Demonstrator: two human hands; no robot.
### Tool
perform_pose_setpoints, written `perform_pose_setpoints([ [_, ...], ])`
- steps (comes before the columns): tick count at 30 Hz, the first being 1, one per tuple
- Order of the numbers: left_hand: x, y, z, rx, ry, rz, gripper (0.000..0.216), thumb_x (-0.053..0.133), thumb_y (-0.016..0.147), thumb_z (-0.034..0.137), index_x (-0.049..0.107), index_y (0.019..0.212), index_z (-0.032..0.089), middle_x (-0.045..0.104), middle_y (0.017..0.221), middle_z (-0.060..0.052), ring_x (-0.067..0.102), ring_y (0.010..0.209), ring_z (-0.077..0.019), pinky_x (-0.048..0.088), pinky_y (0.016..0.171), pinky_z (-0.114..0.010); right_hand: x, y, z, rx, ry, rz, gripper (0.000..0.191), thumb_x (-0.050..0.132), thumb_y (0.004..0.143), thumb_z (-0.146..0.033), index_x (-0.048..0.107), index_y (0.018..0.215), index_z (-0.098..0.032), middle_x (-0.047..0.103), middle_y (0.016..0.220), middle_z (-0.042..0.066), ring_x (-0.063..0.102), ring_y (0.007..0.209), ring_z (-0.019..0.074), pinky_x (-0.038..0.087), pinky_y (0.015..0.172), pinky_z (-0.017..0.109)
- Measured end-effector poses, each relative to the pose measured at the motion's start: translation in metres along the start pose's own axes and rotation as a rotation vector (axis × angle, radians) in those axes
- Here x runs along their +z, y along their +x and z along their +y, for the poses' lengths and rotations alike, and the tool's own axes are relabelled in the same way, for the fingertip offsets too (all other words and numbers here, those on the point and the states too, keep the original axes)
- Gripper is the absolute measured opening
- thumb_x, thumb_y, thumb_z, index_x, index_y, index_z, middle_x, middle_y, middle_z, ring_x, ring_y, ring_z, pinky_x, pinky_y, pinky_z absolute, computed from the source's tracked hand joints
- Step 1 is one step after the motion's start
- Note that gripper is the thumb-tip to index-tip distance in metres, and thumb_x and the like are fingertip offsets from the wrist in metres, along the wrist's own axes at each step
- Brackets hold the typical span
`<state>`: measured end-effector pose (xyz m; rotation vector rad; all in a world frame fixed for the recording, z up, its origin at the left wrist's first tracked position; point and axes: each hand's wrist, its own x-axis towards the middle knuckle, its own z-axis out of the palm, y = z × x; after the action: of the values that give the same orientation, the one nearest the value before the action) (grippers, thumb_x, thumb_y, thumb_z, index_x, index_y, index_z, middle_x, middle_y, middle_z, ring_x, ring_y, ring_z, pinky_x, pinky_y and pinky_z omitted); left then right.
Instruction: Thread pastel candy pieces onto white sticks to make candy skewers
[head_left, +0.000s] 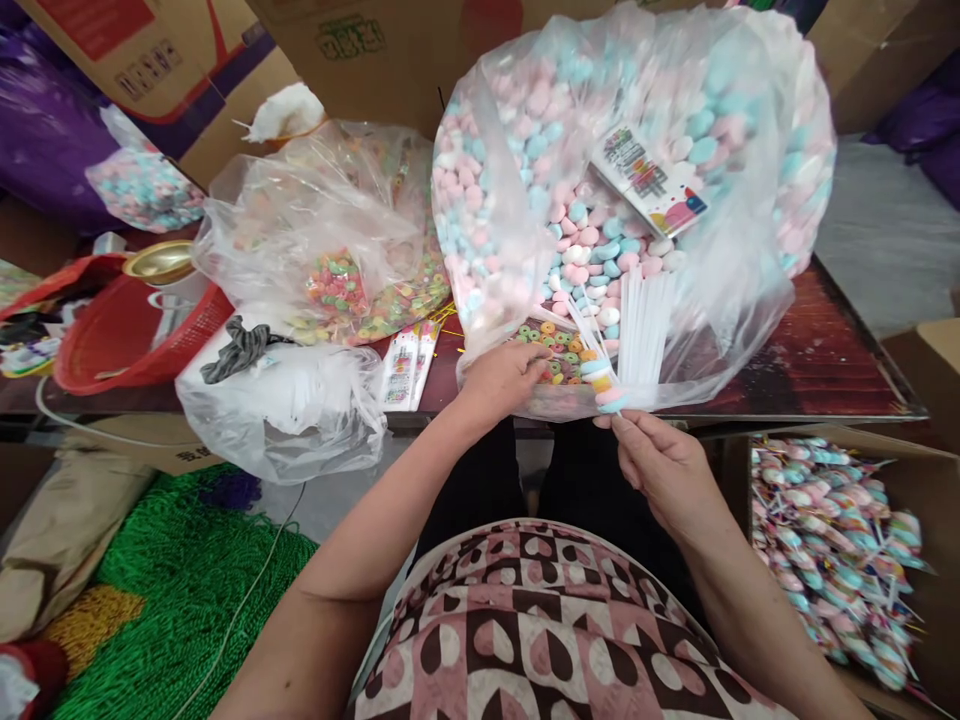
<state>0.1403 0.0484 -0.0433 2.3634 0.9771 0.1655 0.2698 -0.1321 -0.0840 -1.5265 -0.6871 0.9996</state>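
Note:
My right hand (656, 455) pinches the lower end of a candy skewer (600, 385), a stick threaded with pink, blue and white marshmallows and orange-yellow pieces, tilted up and left. Just left of it, my left hand (504, 378) has its fingers curled together at the edge of a heap of ring-shaped gummies (559, 345); what they hold, if anything, is hidden. Behind both hands lie loose pastel marshmallows (592, 245) in a large clear plastic bag (487, 200). A bundle of white sticks (645, 320) rests on the bag's front, right of the skewer.
A printed packet stack (649, 180) lies on the marshmallows. To the left are a bag of gummy rings (337, 280), white printed wrappers (409, 365), a bag of white items (300, 400) and a red basket (112, 340). A carton of wrapped skewers (840, 550) stands low at right.

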Motion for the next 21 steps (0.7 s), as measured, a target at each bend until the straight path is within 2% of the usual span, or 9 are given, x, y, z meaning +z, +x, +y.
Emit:
perform_pose_setpoints([
  [3, -0.006, 0.001, -0.005, -0.029, 0.161, -0.002, 0.031, 0.046, 0.092, 0.027, 0.072, 0.107, 0.02, 0.072, 0.11, -0.007, 0.064, 0.103, -0.0233, 0.046, 0.089, -0.033, 0.001, -0.001, 0.001, 0.004, -0.012, 0.0, 0.031, 0.059, 0.09, -0.047, 0.071, 0.095, -0.019, 0.04, 0.042, -0.008, 0.031, 0.038, 0.0055, 0.019, 0.041, 0.022],
  [6, -0.01, 0.001, -0.008, -0.02, 0.273, -0.077, 0.031, 0.047, 0.092, 0.031, 0.073, 0.106, 0.022, 0.072, 0.103, -0.008, 0.065, 0.097, -0.0235, 0.047, 0.084, -0.033, 0.001, 0.0, 0.002, 0.002, -0.021, -0.008, 0.032, 0.058, 0.091, -0.047, 0.071, 0.097, -0.019, 0.04, 0.042, -0.008, 0.031, 0.038, 0.0052, 0.019, 0.041, 0.022],
  [9, -0.01, 0.0, -0.008, 0.01, 0.302, -0.122, 0.031, 0.048, 0.092, 0.034, 0.072, 0.106, 0.022, 0.072, 0.1, -0.007, 0.065, 0.095, -0.0238, 0.047, 0.082, -0.033, 0.002, 0.0, 0.003, -0.001, -0.037, -0.029, 0.035, 0.057, 0.091, -0.049, 0.071, 0.097, -0.018, 0.043, 0.043, -0.007, 0.032, 0.038, 0.0054, 0.019, 0.041, 0.022],
  [12, -0.007, -0.002, -0.008, 0.028, 0.246, -0.101, 0.027, 0.049, 0.091, 0.031, 0.073, 0.101, 0.022, 0.072, 0.099, -0.007, 0.064, 0.096, -0.0237, 0.046, 0.085, -0.034, 0.004, -0.001, 0.002, 0.006, -0.056, -0.045, 0.037, 0.056, 0.09, -0.05, 0.07, 0.097, -0.016, 0.042, 0.043, -0.007, 0.032, 0.038, 0.0057, 0.019, 0.042, 0.022],
  [14, -0.005, -0.004, -0.009, -0.003, 0.098, -0.025, 0.022, 0.051, 0.089, 0.027, 0.072, 0.095, 0.02, 0.072, 0.098, -0.006, 0.063, 0.096, -0.0225, 0.046, 0.087, -0.034, 0.006, -0.002, 0.001, 0.023, -0.061, -0.055, 0.038, 0.056, 0.09, -0.05, 0.069, 0.097, -0.015, 0.039, 0.042, -0.008, 0.032, 0.038, 0.006, 0.019, 0.042, 0.022],
  [16, -0.004, -0.006, -0.01, -0.074, -0.162, 0.069, 0.017, 0.055, 0.087, 0.028, 0.07, 0.09, 0.019, 0.071, 0.095, -0.004, 0.063, 0.09, -0.0187, 0.048, 0.083, -0.031, 0.009, -0.004, -0.001, 0.054, -0.063, -0.078, 0.04, 0.056, 0.089, -0.05, 0.069, 0.097, -0.014, 0.038, 0.043, -0.009, 0.032, 0.039, 0.0064, 0.019, 0.042, 0.022],
  [18, -0.004, -0.008, -0.011, -0.157, -0.48, 0.116, 0.017, 0.061, 0.083, 0.034, 0.067, 0.088, 0.019, 0.069, 0.091, -0.001, 0.06, 0.071, -0.0123, 0.049, 0.068, -0.026, 0.012, -0.006, -0.004, 0.084, -0.07, -0.113, 0.041, 0.056, 0.089, -0.051, 0.068, 0.098, -0.013, 0.037, 0.043, -0.009, 0.032, 0.039, 0.0068, 0.019, 0.042, 0.022],
  [21, -0.002, -0.009, -0.01, -0.242, -0.855, 0.1, 0.025, 0.07, 0.075, 0.042, 0.065, 0.085, 0.019, 0.062, 0.077, 0.003, 0.041, 0.045, -0.0037, 0.038, 0.045, -0.02, 0.017, -0.007, -0.01, 0.1, -0.092, -0.151, 0.042, 0.054, 0.089, -0.051, 0.068, 0.098, -0.012, 0.037, 0.043, -0.009, 0.032, 0.039, 0.0072, 0.02, 0.042, 0.023],
])
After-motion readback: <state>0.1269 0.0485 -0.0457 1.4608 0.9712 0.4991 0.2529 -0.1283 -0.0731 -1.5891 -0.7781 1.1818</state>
